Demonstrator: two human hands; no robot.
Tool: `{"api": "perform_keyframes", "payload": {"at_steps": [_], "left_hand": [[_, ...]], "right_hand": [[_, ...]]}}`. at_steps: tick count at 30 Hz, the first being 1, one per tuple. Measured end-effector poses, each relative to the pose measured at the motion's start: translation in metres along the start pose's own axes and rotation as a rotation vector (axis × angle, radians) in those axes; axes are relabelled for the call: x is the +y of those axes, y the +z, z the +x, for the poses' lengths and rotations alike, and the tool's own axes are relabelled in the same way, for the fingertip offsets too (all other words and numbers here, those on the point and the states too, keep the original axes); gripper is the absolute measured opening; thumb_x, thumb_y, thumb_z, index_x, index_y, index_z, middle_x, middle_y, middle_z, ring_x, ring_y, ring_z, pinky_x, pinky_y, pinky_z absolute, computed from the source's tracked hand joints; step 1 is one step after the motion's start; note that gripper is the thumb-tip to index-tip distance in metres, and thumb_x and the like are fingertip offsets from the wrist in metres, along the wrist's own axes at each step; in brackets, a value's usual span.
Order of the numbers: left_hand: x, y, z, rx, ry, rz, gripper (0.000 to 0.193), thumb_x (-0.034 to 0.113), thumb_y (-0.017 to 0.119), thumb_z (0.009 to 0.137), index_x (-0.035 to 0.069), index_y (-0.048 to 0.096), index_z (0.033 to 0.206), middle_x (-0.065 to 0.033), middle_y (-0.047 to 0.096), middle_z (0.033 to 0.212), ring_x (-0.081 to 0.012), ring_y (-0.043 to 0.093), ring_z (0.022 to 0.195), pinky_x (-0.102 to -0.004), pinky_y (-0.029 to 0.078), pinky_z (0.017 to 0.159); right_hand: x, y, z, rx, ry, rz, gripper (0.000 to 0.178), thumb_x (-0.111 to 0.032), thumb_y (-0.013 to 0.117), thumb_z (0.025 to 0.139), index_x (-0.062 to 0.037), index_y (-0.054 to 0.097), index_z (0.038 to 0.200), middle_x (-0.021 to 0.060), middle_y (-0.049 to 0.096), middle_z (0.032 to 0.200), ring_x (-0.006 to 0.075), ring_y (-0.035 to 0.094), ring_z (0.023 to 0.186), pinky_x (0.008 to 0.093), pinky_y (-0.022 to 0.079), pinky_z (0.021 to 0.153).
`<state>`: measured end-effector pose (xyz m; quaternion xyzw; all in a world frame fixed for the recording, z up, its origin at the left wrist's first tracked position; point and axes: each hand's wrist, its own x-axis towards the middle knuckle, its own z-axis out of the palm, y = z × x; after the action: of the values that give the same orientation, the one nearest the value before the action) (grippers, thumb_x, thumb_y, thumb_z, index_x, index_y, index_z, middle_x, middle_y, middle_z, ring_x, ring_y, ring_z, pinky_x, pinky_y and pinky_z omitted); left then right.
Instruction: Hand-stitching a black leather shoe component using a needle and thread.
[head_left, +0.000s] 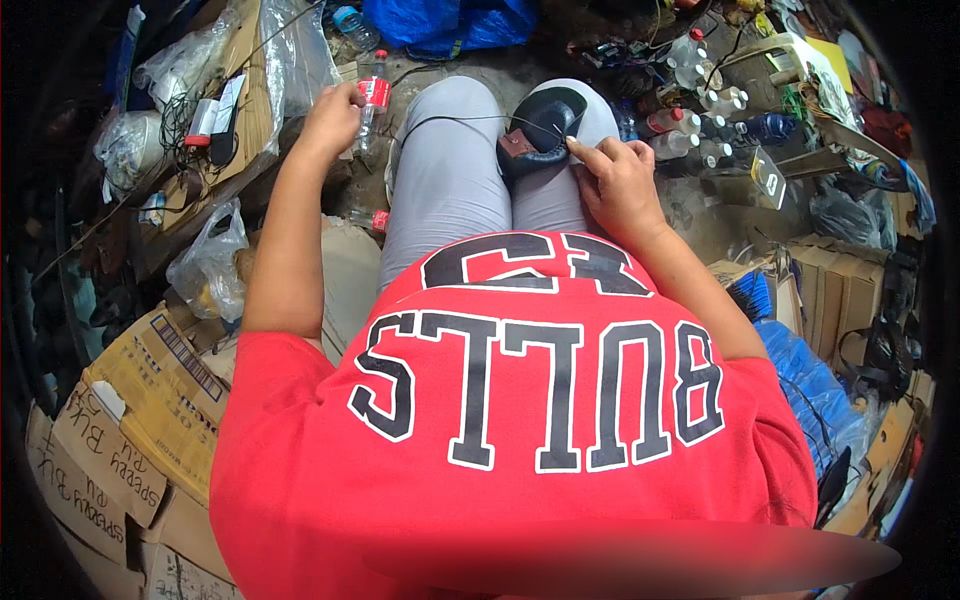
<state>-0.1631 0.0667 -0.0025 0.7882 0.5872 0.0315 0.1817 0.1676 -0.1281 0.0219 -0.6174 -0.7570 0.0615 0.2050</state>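
Resting on the right knee (602, 108) at upper centre, the shoe (541, 138) seems propped for steadiness; the right hand (622, 180) pinches its edge near a thread (460, 118); the left hand (333, 118) curls closed, on what I can't tell.

There are two hands (620, 180) and one dark shoe (537, 160).

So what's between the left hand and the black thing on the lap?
In the head view: a red-labelled bottle beside the left hand, then the left knee, crossed by a thin dark cord, before the black thing.
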Motion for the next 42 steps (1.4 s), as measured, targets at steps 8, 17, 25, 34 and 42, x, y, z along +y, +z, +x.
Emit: {"api": "perform_keyframes", "payload": {"at_steps": [8, 17, 25, 34, 42], "left_hand": [[0.131, 0.024, -0.063, 0.098, 0.538, -0.37, 0.015, 0.002, 0.061, 0.073, 0.007, 0.068, 0.085, -0.0083, 0.056, 0.077, -0.0282, 0.056, 0.078, -0.034, 0.045, 0.071], [0.149, 0.051, -0.03, 0.056, 0.606, -0.554, 0.023, 0.006, 0.071, 0.069, 0.017, 0.072, 0.089, -0.0041, 0.046, 0.071, -0.018, 0.05, 0.073, -0.0294, 0.041, 0.063], [0.145, 0.058, -0.026, 0.038, 0.591, -0.543, 0.023, 0.008, 0.072, 0.069, 0.019, 0.073, 0.089, -0.0027, 0.042, 0.071, -0.0169, 0.044, 0.069, -0.0278, 0.04, 0.063], [0.147, 0.057, -0.026, 0.021, 0.613, -0.516, 0.02, 0.012, 0.073, 0.069, 0.02, 0.073, 0.088, -0.0044, 0.046, 0.068, -0.0198, 0.045, 0.069, -0.0312, 0.038, 0.063], [0.145, 0.058, -0.026, 0.026, 0.617, -0.51, 0.021, 0.014, 0.073, 0.069, 0.021, 0.073, 0.088, -0.0039, 0.046, 0.067, -0.0199, 0.046, 0.068, -0.0316, 0.038, 0.062]], "right_hand": [[-0.001, -0.002, 0.001, -0.02, 0.011, -0.006, 0.03, -0.014, 0.062, 0.078, -0.0168, 0.063, 0.108, 0.0054, 0.055, 0.078, 0.023, 0.055, 0.078, 0.0421, 0.032, 0.085], [0.049, -0.004, 0.023, -0.293, 0.258, 0.712, 0.031, 0.001, 0.06, 0.077, -0.0159, 0.069, 0.101, 0.0022, 0.053, 0.082, 0.0119, 0.054, 0.078, 0.0241, 0.045, 0.07], [0.061, -0.01, 0.042, -0.429, 0.204, 0.64, 0.035, 0.006, 0.053, 0.077, -0.0156, 0.07, 0.098, 0.0015, 0.051, 0.084, 0.0112, 0.052, 0.079, 0.0232, 0.044, 0.071], [0.065, -0.006, 0.042, -0.428, 0.198, 0.722, 0.034, 0.004, 0.053, 0.077, -0.0154, 0.07, 0.099, 0.0027, 0.051, 0.084, 0.0128, 0.052, 0.08, 0.0234, 0.043, 0.072], [0.067, -0.006, 0.041, -0.433, 0.17, 0.702, 0.032, 0.003, 0.056, 0.077, -0.0153, 0.07, 0.099, 0.0026, 0.051, 0.084, 0.0132, 0.052, 0.08, 0.024, 0.043, 0.074]]}}
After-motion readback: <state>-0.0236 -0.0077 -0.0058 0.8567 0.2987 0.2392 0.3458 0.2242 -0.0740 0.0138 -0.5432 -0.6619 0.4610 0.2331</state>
